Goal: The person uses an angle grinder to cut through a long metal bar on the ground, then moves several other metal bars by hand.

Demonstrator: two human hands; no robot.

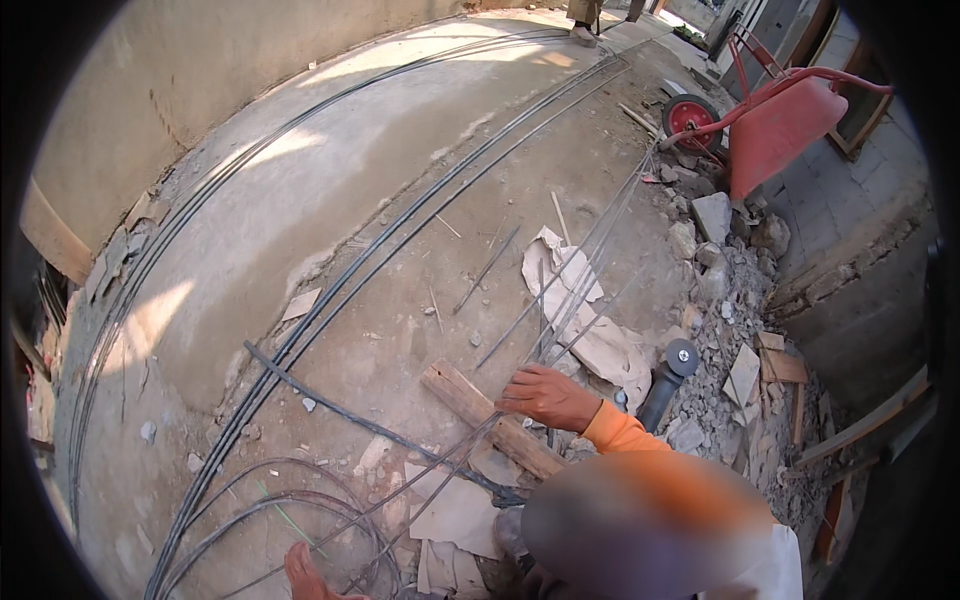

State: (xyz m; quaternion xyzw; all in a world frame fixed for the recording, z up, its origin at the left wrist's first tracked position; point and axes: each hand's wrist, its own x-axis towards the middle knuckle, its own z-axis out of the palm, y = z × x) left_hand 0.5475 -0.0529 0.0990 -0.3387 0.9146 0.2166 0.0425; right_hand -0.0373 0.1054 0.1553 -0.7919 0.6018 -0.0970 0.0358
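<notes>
"How do the hands stand?"

"The right hand (pixel 545 393), in an orange sleeve (pixel 622 428), curls closed over thin grey metal rods (pixel 601 258) where they cross a rough brown timber block (pixel 462 397). The left hand (pixel 308 575) is cut by the lower edge near the rods' trailing ends; I can't tell its grip."

"Room to move?"

"Concrete ground (pixel 330 180) runs ahead between a plain beige wall (pixel 180 80) on the left and a grey block wall (pixel 850 200) on the right. Long dark metal bars (pixel 236 430) cross it lengthwise, left of the timber."

"What's in the way?"

"Crumpled pale paper (pixel 610 345) beyond the right hand, a black angle grinder (pixel 660 395) beside its sleeve, then grey rubble (pixel 715 325) along the right wall."

"Counts?"

"One timber block, one grinder, one tilted red wheelbarrow (pixel 775 130), one person (pixel 583 12) at the top edge. The rods overlap too much to count."
</notes>
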